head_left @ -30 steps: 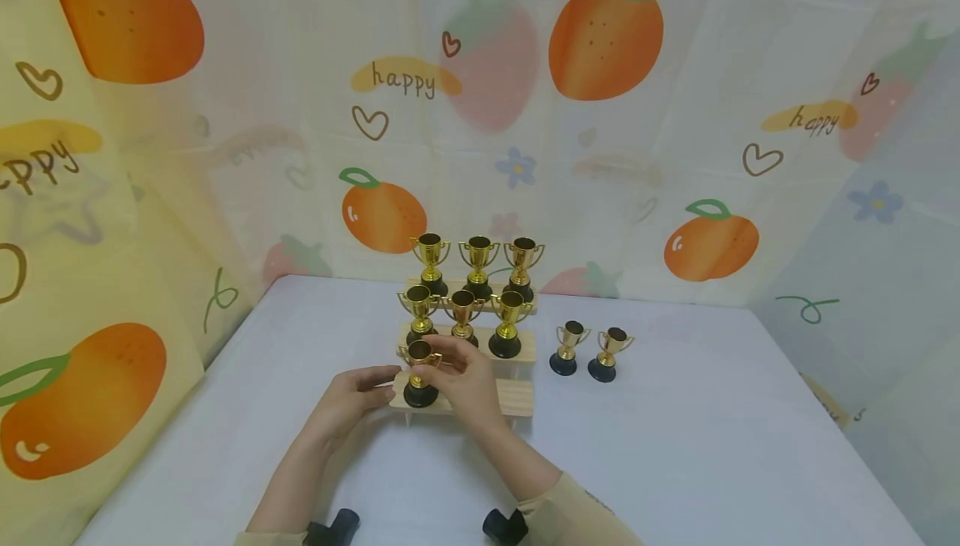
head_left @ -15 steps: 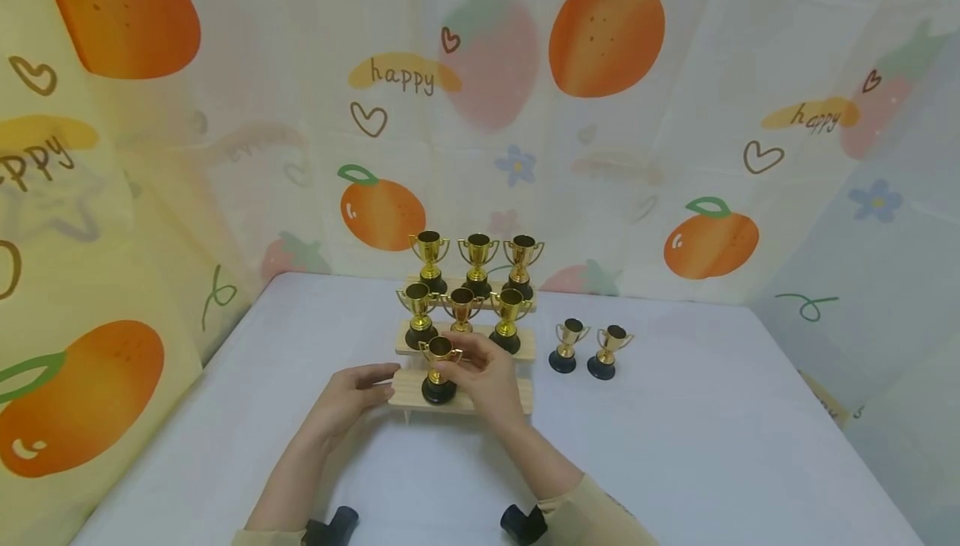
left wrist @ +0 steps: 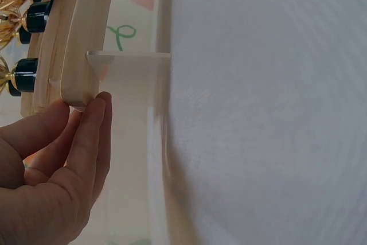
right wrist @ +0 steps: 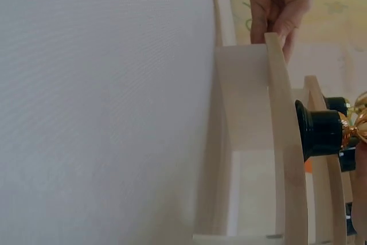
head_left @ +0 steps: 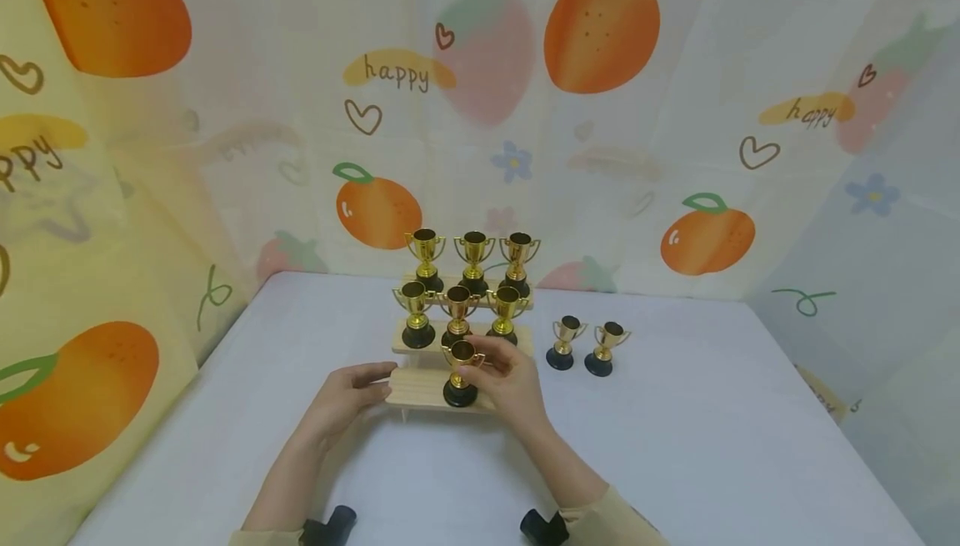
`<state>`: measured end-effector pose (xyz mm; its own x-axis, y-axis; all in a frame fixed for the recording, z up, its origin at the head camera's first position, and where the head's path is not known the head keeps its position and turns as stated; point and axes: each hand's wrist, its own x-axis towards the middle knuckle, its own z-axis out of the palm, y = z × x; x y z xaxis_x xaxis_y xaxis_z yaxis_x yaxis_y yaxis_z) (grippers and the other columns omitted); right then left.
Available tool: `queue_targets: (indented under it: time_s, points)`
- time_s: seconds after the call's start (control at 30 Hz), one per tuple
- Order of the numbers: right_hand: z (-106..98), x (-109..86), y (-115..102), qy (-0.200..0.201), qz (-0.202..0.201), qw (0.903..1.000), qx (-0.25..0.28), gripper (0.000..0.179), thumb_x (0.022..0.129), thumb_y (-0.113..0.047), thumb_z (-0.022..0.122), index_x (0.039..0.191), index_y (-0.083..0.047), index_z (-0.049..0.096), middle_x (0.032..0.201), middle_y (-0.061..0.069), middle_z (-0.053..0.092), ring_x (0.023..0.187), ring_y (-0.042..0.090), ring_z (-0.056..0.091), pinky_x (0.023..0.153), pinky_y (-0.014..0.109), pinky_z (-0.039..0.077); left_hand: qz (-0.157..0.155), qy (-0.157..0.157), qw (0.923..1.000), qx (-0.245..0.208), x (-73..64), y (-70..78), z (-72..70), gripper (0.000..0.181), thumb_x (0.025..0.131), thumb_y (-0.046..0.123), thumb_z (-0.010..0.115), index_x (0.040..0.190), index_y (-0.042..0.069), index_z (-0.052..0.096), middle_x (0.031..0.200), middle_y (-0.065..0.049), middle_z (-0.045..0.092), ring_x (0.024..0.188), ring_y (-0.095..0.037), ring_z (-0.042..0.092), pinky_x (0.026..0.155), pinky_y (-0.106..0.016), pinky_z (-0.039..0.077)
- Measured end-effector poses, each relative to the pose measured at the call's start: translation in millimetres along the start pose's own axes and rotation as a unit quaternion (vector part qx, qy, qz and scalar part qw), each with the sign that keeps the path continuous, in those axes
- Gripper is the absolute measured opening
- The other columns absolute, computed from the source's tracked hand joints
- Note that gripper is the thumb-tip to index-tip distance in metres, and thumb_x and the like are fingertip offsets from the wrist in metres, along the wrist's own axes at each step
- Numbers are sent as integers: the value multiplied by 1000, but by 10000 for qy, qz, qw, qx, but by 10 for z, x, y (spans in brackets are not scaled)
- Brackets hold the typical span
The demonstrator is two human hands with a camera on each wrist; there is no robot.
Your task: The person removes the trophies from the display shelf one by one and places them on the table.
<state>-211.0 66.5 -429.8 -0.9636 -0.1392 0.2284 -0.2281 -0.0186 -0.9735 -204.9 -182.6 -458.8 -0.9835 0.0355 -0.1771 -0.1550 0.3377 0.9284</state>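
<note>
A small gold trophy cup [head_left: 460,393] with a black base stands upright on the lowest wooden tier of a stepped display stand [head_left: 417,388]. My right hand [head_left: 512,381] pinches its gold part from the right. In the right wrist view the black trophy base [right wrist: 321,132] appears against the board, while most of that hand is out of frame. At the left end of the same tier, my left hand [head_left: 337,404] pinches the board between thumb and fingers. The left wrist view shows those fingertips [left wrist: 98,104] on the board's end [left wrist: 80,84].
Trophies fill the middle tier, one being this coppery trophy [head_left: 458,303], and the top tier, including this gold trophy [head_left: 474,254]. Two more trophies, a left one [head_left: 561,346] and a right one [head_left: 604,350], stand on the white tablecloth [head_left: 675,429] right of the stand.
My right hand has moved the gripped trophy rightward along the lowest tier, from near its left end to about the middle. My left hand keeps its place at the board's end.
</note>
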Motion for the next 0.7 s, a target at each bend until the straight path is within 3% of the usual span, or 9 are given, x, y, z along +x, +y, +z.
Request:
queue_targets:
  time_s: [0.37,0.57,0.7]
  points:
    - [-257,-56,-15,105,24,9999,-119,42,79,-3,79,119,-3,68,119,16,69,89,4,67,82,18,56,-79,8,9999,-108,-3,14,3,42,93,4,60,135,0,58,141,-24,56,110,-19,66,94,-33,56]
    - [-395,-89,-33,115,156,9995,-232,41,78,-5,80,118,-6,69,112,3,72,91,4,67,84,19,56,-74,30,10000,11,-6,18,3,42,93,6,62,135,2,59,141,-22,57,111,-20,65,94,-34,56]
    - [-481,-103,-26,-7,134,9993,-338,41,80,-4,78,120,-4,67,121,11,68,93,3,67,86,18,56,-44,28,9999,97,1,14,2,43,93,7,63,135,2,59,141,-22,57,114,-22,64,96,-37,55]
